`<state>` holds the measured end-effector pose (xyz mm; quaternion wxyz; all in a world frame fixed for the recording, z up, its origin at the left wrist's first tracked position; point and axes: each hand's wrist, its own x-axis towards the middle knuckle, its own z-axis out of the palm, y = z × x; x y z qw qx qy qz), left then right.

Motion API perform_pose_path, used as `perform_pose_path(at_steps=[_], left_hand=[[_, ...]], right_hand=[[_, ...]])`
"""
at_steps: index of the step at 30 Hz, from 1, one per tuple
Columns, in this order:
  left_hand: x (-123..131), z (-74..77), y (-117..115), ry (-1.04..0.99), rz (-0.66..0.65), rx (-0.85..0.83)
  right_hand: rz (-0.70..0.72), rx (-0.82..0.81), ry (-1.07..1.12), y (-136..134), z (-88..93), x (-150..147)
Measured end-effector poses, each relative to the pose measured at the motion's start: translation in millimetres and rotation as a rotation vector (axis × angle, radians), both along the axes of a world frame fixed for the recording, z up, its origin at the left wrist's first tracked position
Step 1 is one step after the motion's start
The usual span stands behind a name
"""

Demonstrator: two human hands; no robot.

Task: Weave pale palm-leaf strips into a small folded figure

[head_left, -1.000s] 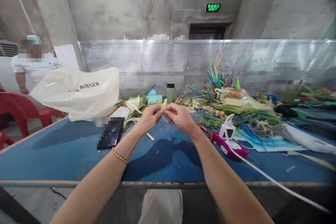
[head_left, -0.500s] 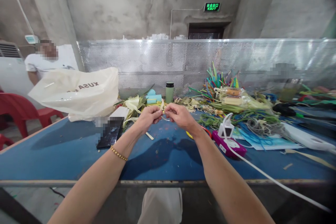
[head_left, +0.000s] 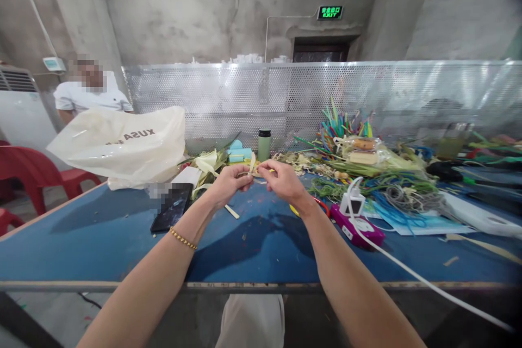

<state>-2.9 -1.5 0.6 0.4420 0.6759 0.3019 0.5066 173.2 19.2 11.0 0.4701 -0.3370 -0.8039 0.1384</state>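
Observation:
Over the middle of the blue table (head_left: 134,250), a thin pale strip (head_left: 253,162) stands up between my two hands. My left hand (head_left: 233,181) pinches its lower part between thumb and fingers. My right hand (head_left: 280,179) is closed at the other side, thumb and index finger pressed together on the strip's thin end near the left fingertips. The fingertips are close together, and the finer detail there is too small to tell. A short pale piece (head_left: 232,211) lies on the table below my left hand.
A white plastic bag (head_left: 122,144) and dark tablet (head_left: 173,207) are left. Behind stands a green bottle (head_left: 264,144). Right are a purple power strip (head_left: 356,227) with a white cable and tangled green cords (head_left: 391,182). A person (head_left: 92,89) is at the far left.
My fingertips have shifted slightly around the strip, which now stands more upright. The person at the far left has moved a little to the right.

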Motion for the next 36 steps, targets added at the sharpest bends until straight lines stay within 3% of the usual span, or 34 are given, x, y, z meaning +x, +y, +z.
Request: perform_pose_path(at_steps=[4, 7, 13, 19, 36], left_hand=[[3, -1.0, -1, 0.071, -0.022, 0.02], [5, -0.2, -4, 0.083, -0.05, -0.005], [7, 2.2, -7, -0.087, -0.093, -0.078], [9, -0.3, -6, -0.187, -0.141, -0.164], [6, 0.6, -5, -0.137, -0.199, -0.174]], right_hand=[[-0.119, 0.182, 0.029, 0, 2.4, -1], [-0.03, 0.076, 0.064, 1, 1.2, -2], [0.165, -0.084, 0.223, 1, -1.4, -5], [0.181, -0.104, 0.269, -2, -4.0, -10], [0.132, -0.081, 0.356, -8, -6.4, -18]])
